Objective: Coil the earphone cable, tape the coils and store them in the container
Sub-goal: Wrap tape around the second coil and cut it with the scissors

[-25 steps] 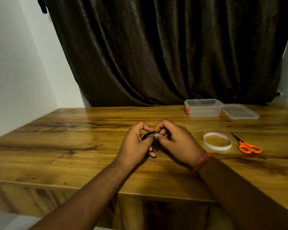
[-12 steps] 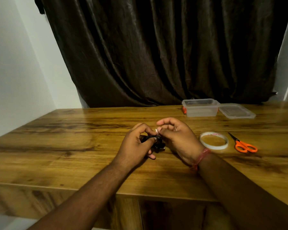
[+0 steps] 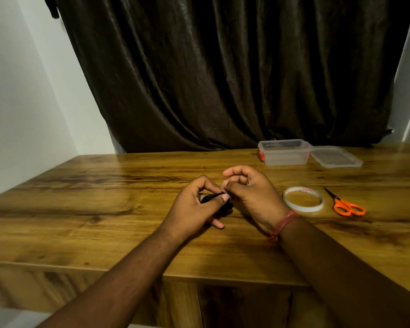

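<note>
My left hand [image 3: 194,205] pinches a small black coil of earphone cable [image 3: 210,198] between thumb and fingers, just above the wooden table [image 3: 104,209]. My right hand [image 3: 249,192] sits close against it on the right, thumb and forefinger pressed at the coil's right end where a small pale bit, perhaps tape, shows; most of the coil is hidden by the fingers. A roll of white tape [image 3: 303,201] lies flat to the right of my right hand. The clear plastic container [image 3: 285,152] stands open at the back right, its lid [image 3: 336,156] beside it.
Orange-handled scissors [image 3: 344,205] lie right of the tape roll. A dark curtain [image 3: 223,67] hangs behind the table's far edge, with white walls on both sides. The table's near edge runs below my forearms.
The right hand's fingers have lifted and spread slightly above the coil while thumb and forefinger stay at its end. The left hand keeps its hold on the coil.
</note>
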The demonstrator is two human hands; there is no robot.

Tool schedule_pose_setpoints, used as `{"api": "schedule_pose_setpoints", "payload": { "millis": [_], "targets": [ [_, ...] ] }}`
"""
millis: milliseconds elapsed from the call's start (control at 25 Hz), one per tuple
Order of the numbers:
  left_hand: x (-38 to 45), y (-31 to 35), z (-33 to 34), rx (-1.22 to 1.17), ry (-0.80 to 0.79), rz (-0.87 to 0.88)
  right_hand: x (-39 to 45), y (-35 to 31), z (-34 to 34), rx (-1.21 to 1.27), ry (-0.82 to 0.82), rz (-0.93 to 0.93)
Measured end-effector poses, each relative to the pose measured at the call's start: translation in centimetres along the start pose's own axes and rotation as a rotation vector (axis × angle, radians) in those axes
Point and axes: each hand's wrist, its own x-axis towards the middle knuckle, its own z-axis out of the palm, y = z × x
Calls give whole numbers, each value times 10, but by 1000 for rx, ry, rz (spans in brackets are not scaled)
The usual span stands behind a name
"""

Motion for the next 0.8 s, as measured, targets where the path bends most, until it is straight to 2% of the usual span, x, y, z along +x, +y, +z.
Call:
{"api": "schedule_pose_setpoints", "payload": {
  "millis": [360, 480, 640, 800],
  "targets": [
    [6, -1, -3, -116, 66, -36, -2, -4, 1, -70, -6, -93],
    [7, 0, -5, -142, 103, -72, -4, -3, 5, -219, -9, -175],
    [8, -1, -6, -164, 115, -112, -9, -4, 7, -540, -6, -369],
    [10, 0, -9, -295, 118, -170, -10, -4, 9, -588, 31, -421]
  ]
}}
